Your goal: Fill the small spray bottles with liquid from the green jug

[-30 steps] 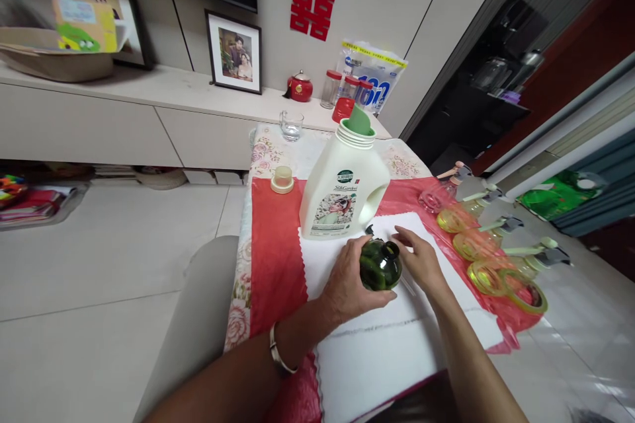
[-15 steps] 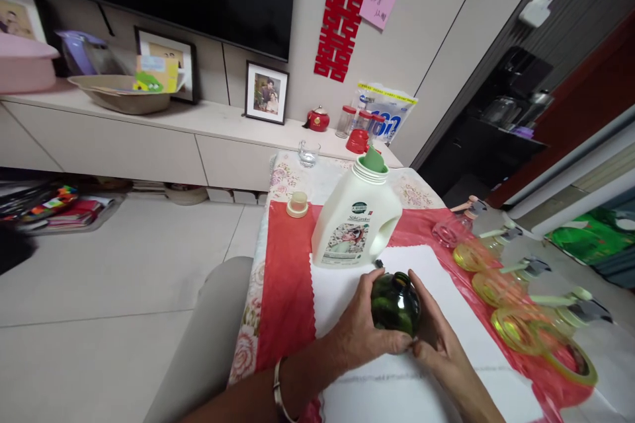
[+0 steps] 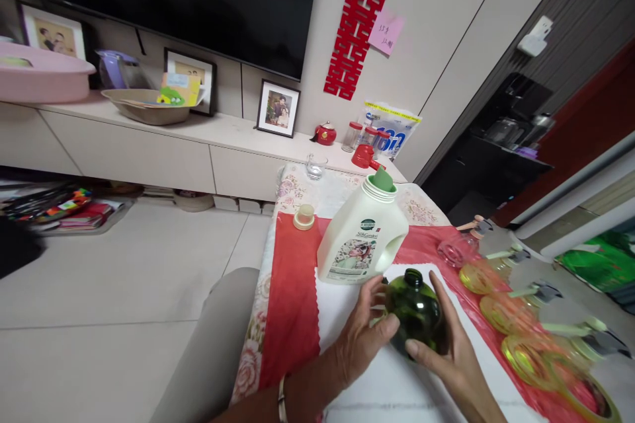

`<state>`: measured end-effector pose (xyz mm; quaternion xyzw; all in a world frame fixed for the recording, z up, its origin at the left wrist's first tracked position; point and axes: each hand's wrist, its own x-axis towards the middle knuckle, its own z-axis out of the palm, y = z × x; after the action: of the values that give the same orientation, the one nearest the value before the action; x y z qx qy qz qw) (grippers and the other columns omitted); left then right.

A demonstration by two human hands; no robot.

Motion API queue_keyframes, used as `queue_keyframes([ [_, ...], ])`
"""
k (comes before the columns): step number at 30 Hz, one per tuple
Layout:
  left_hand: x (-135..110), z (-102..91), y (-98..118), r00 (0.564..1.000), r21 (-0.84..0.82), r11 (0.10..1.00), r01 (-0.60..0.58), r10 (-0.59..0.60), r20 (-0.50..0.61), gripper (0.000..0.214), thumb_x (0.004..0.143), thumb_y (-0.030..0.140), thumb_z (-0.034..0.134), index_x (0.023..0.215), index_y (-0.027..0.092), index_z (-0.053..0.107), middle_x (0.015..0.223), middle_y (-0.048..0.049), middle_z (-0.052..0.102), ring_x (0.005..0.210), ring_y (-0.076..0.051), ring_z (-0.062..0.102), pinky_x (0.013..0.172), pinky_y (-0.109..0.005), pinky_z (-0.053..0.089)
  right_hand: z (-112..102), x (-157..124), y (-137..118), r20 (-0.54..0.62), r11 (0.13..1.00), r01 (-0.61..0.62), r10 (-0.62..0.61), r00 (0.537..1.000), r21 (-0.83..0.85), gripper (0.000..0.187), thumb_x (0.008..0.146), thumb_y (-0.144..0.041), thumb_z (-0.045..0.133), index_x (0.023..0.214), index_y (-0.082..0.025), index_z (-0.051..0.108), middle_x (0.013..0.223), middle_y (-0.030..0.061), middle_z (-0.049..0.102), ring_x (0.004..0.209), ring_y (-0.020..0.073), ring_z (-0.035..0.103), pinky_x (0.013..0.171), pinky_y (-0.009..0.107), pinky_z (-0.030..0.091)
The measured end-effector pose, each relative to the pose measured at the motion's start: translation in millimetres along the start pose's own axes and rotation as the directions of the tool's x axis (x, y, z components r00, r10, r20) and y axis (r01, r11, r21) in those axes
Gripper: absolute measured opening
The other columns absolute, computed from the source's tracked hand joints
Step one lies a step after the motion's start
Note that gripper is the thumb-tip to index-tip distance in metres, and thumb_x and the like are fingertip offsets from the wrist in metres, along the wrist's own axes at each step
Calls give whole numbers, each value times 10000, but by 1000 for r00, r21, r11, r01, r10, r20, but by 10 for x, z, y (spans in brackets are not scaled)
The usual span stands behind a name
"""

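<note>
A dark green, round glass bottle [image 3: 415,310] with a short bare neck is held between my hands above the white cloth. My right hand [image 3: 454,350] wraps its right side, thumb across the front. On the bottle's left side, my left hand [image 3: 364,330] has curled fingers and a thumb against the glass; some of its fingertips are hidden. Just behind stands a white laundry detergent jug [image 3: 362,231], upright, its mouth uncapped with a green spout. The jug's pale cap [image 3: 304,217] rests to its left on the red cloth.
Several pump bottles with yellow bases [image 3: 501,314] and one pink pump bottle [image 3: 459,250] line the table's right side. A roll of tape [image 3: 602,403] lies at lower right. A glass cup [image 3: 315,166] stands at the far edge. Behind is a low cabinet [image 3: 248,162].
The green bottle has turned and shifted slightly right in my hands. My left thumb has moved up from the bottle's bottom front to its left side. The view has shifted a little.
</note>
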<state>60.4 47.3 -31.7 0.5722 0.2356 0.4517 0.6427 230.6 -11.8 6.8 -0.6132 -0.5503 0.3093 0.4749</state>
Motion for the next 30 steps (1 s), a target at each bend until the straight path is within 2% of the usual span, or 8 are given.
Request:
queue_keyframes([
  [3,-6,-1,30,996,-83,993,87,-84,29,691,798,387,708,1426,273,442,1372,-130,557,1233,-329,557,1029,-519,481,-182,223,-183,-68,982,92,-104,992,-163,1126,697,-537,821,1604,-265,214,1571,122,330,1434,356,358,1167,550,352],
  [5,-14,21,1,985,-58,984,166,-163,58,685,756,306,716,1395,280,471,1357,-112,559,1225,-319,552,1028,-512,475,-302,405,-342,-105,947,149,-185,977,-285,1117,671,-553,830,1593,-270,266,1556,122,356,1419,375,373,1147,558,373],
  [10,12,108,-142,946,14,947,320,-320,49,715,676,184,672,1362,228,476,1287,-119,573,1153,-302,569,960,-497,489,-469,853,-852,-92,828,278,-365,926,-486,1104,636,-608,831,1565,-249,355,1477,126,461,1249,342,556,1004,428,522],
  [13,30,112,-87,938,18,939,342,-343,46,690,675,162,655,1342,216,489,1251,-108,595,1118,-280,577,964,-472,475,-492,1082,-1091,-38,718,350,-464,885,-602,1080,634,-650,814,1544,-238,403,1434,124,505,1236,351,559,1043,474,485],
  [16,27,78,83,925,17,928,372,-372,70,659,679,150,659,1316,214,509,1247,-99,600,1100,-264,577,972,-450,461,-484,1247,-1243,37,620,403,-516,856,-674,1068,644,-662,795,1543,-238,402,1400,124,540,1219,371,565,1054,539,456],
  [20,26,58,205,905,1,910,415,-413,100,647,700,134,636,1331,179,498,1259,-109,601,1100,-248,584,973,-416,450,-449,1336,-1405,175,478,486,-557,812,-732,971,762,-603,716,1562,-199,343,1468,130,476,1278,342,530,1047,482,479],
  [24,45,101,63,919,-29,920,392,-390,56,639,694,108,621,1321,146,506,1203,-114,628,1055,-236,605,929,-388,453,-438,1361,-1534,278,338,533,-574,770,-776,909,834,-558,652,1578,-189,282,1471,145,462,1269,325,536,979,446,522],
  [30,57,130,-141,933,-72,931,358,-355,57,619,698,107,612,1308,153,519,1174,-105,630,984,-214,608,854,-360,469,-453,1399,-1672,398,197,590,-570,719,-783,870,864,-520,616,1586,-218,235,1350,115,537,1183,284,565,971,434,516],
])
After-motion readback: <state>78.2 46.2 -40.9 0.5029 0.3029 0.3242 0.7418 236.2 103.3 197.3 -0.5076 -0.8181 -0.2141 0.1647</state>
